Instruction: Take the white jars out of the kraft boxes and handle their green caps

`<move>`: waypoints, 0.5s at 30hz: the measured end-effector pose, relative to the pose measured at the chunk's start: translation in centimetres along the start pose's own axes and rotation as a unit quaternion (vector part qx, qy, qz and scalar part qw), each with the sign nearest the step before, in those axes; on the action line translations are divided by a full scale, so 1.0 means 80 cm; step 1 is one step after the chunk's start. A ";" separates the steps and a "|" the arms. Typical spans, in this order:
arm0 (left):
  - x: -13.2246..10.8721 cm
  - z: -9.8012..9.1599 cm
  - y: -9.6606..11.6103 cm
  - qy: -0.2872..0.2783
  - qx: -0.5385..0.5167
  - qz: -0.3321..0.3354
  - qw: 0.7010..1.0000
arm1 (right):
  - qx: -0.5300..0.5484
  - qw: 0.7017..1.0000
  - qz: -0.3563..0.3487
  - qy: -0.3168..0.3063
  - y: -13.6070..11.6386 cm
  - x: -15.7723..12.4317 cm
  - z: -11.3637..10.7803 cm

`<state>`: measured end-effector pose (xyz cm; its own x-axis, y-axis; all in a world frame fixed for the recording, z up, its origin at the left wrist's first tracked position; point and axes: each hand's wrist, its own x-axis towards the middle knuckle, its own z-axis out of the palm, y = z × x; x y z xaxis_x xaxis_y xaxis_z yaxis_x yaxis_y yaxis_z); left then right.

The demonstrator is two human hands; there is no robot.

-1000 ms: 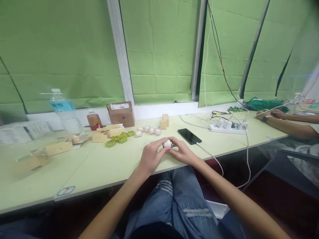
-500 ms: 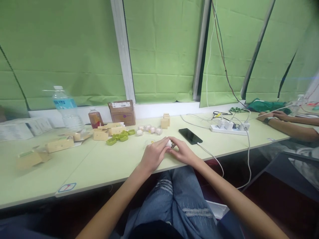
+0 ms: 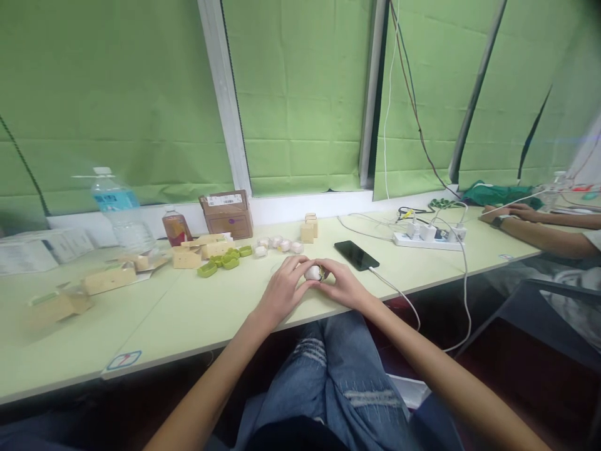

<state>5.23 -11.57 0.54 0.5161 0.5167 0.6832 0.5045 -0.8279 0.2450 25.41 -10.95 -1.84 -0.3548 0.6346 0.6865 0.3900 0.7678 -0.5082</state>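
A small white rounded object with a dark and yellowish edge on its right side is held between my two hands, just above the table's front edge. My left hand grips it from the left with thumb and fingers. From the right, my right hand pinches its darker end. Behind my hands lie several small pinkish-white wrapped pieces, and green moulded pieces are to their left. A black phone with a white cable lies right of my hands.
Small tan boxes stand behind the wrapped pieces. Opened tan cartons, a water bottle, a drink bottle and a brown box are left. A power strip is right, near another person's forearms.
My left hand has shifted slightly left and its fingers have spread, so more of the white object shows. The whole view has moved a little.
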 end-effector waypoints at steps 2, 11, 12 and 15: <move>0.000 0.001 -0.002 0.002 -0.029 0.000 1.000 | 0.010 1.000 0.017 -0.008 -0.003 0.002 0.000; 0.006 0.005 -0.002 0.139 -0.155 -0.139 0.968 | 0.057 0.997 0.061 0.008 0.010 0.003 0.001; 0.006 0.003 -0.001 0.137 -0.145 -0.133 0.971 | 0.060 0.996 0.062 0.015 0.010 0.003 0.001; 0.006 0.000 0.000 0.109 -0.095 -0.079 0.986 | 0.053 0.997 0.049 0.012 0.008 0.003 0.000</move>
<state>5.48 -11.36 0.84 0.2692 0.6004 0.7530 0.4176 -0.7773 0.4705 25.57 -10.32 -2.03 -0.2982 0.7054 0.6430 0.3289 0.7083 -0.6245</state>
